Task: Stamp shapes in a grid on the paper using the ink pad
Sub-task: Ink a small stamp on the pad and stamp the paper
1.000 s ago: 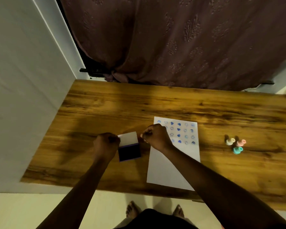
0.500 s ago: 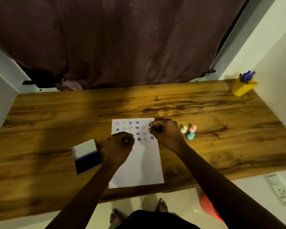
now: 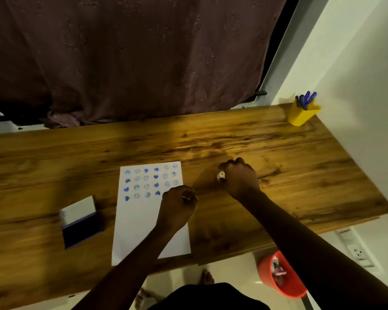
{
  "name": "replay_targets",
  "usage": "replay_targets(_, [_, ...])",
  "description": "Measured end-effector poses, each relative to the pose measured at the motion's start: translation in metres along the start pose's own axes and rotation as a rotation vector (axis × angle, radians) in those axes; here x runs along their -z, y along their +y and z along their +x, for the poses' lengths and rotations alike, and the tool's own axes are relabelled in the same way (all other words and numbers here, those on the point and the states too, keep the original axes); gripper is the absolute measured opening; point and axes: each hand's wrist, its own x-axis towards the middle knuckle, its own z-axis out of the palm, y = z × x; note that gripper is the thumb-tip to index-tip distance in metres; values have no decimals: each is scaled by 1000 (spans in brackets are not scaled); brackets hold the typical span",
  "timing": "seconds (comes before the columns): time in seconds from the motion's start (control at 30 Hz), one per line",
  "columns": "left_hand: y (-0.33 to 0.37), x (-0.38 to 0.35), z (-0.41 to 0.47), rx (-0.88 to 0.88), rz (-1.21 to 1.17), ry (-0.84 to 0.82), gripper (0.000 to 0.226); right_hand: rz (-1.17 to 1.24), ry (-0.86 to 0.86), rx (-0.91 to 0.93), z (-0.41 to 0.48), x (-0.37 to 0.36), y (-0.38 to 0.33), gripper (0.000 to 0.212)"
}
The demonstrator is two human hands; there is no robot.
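A white paper (image 3: 141,229) lies on the wooden table (image 3: 278,153), its upper part filled with a grid of blue stamped hearts and round faces (image 3: 150,181). To its left the ink pad (image 3: 81,229) stands open, white lid raised behind the dark pad. My left hand (image 3: 177,206) is a closed fist resting on the paper's right edge, below the grid; a small pale glint shows between its fingers. My right hand (image 3: 241,177) is right of the paper, closed around a small whitish stamp (image 3: 221,175). The other stamps are hidden.
A yellow holder (image 3: 300,115) with blue pens (image 3: 306,99) stands at the far right corner against the white wall. An orange bucket (image 3: 280,276) sits on the floor under the table's near right edge. A dark curtain (image 3: 143,63) hangs behind the table.
My left hand left the ink pad and moved onto the paper's right edge. My right hand went from the paper rightward to where the small stamps stood and now grips a whitish one.
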Motion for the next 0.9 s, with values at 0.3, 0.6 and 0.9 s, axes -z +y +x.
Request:
replay_targets(0.3, [8, -7, 0, 42, -35, 3, 16, -62, -89, 56, 11, -4, 8, 24])
replay_targets(0.6, [6, 10, 7, 33, -184, 38, 52, 706, -105, -117, 17, 22, -12, 24])
replay_targets(0.9, [-3, 45, 6, 29, -515, 98, 35, 1234, -405, -196, 5, 32, -63, 23])
